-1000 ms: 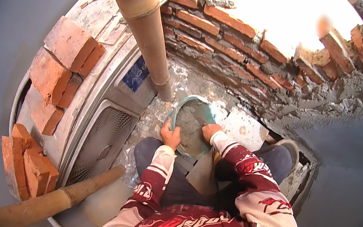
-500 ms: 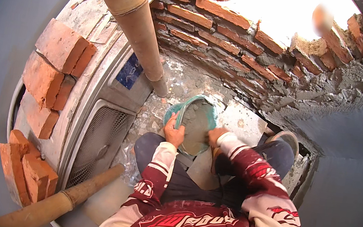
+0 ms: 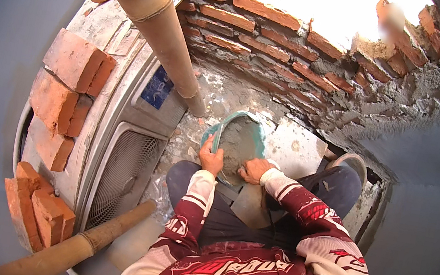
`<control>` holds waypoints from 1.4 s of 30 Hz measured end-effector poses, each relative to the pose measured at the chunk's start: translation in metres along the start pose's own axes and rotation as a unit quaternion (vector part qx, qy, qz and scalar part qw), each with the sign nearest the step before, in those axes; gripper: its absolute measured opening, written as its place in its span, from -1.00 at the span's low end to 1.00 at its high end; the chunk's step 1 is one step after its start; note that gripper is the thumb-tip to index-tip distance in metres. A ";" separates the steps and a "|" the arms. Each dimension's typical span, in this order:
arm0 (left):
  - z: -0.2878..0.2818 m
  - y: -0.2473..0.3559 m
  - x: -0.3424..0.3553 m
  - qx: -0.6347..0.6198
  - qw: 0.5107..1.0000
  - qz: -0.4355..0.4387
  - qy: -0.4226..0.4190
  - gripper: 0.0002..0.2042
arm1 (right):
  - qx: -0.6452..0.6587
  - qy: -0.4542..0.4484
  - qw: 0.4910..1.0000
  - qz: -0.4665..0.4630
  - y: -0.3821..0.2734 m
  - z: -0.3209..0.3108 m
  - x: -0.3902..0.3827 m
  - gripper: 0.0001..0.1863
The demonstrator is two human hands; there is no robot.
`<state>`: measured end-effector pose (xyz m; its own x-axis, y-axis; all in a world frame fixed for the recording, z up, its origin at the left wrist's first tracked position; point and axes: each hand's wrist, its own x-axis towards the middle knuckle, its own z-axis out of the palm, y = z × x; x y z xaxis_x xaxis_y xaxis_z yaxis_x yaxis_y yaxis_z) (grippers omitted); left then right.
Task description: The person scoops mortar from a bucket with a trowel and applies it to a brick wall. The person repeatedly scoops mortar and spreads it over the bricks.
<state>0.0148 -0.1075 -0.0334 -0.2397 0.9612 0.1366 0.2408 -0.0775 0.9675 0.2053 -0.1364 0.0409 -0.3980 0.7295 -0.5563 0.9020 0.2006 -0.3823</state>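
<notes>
A green bucket [image 3: 261,138] of wet grey mortar [image 3: 237,143] stands tilted between my knees. My left hand [image 3: 211,156] is closed over the bucket's left rim, fingers outside and thumb toward the mortar. At the near right of the rim, my right hand [image 3: 254,170] is a fist held low over the mortar. Whatever it grips is hidden beneath the fingers. Just below that hand, a flat grey-beige piece with a rounded end [image 3: 251,207] lies against my lap; its kind is unclear.
A brick wall [image 3: 270,39] rises ahead. Left, broken bricks [image 3: 73,62] lie on a metal unit with a fan grille [image 3: 124,177]. One bamboo pole [image 3: 171,43] stands beside it, another [image 3: 76,244] crosses lower left. Right are a pale tile [image 3: 294,146] and a round rim [image 3: 353,161].
My right hand has moved left and slightly toward me, from the bucket's right rim to over the mortar. The left hand keeps its hold on the rim.
</notes>
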 end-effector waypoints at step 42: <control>0.006 -0.011 0.001 0.004 1.000 0.015 0.007 -0.60 | -0.097 0.073 0.989 0.084 0.043 -0.003 0.028 -0.71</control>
<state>0.0177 -0.1044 -0.0448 -0.2454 0.9546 0.1691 0.2555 -0.1046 0.9611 0.2335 -0.1051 0.0106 -0.2234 0.8474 -0.4817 0.9743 0.1792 -0.1366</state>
